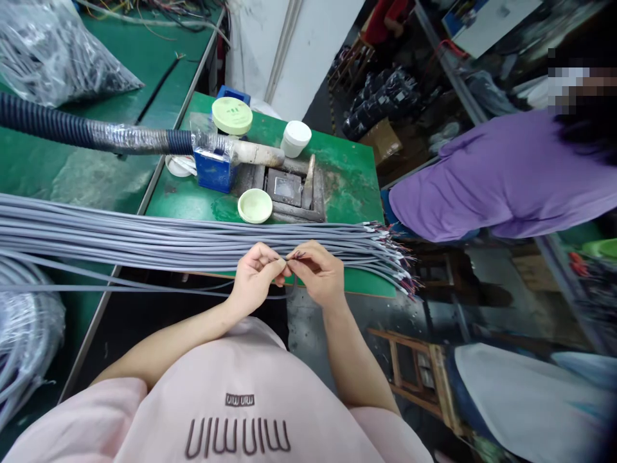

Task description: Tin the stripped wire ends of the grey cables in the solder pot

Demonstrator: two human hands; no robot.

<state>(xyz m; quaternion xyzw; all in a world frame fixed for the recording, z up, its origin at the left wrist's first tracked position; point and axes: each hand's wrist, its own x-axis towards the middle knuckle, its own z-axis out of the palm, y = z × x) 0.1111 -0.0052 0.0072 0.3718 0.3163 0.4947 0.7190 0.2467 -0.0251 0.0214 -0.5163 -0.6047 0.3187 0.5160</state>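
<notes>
A thick bundle of grey cables (144, 239) lies across the green table (351, 173), its stripped coloured wire ends (395, 257) fanning out at the right. My left hand (255, 273) and my right hand (321, 273) meet just in front of the bundle. Both pinch the thin stripped wires at the end of one grey cable (144, 289) that runs off to the left. The fingertips of both hands are closed on those wires.
Behind the bundle sit a small metal pot (289, 190), a blue box (214, 168), a pale green lid (255, 206), a white jar (295, 138) and a corrugated hose (72, 128). A person in purple (506, 173) bends at the right. Coiled cable (24, 321) lies left.
</notes>
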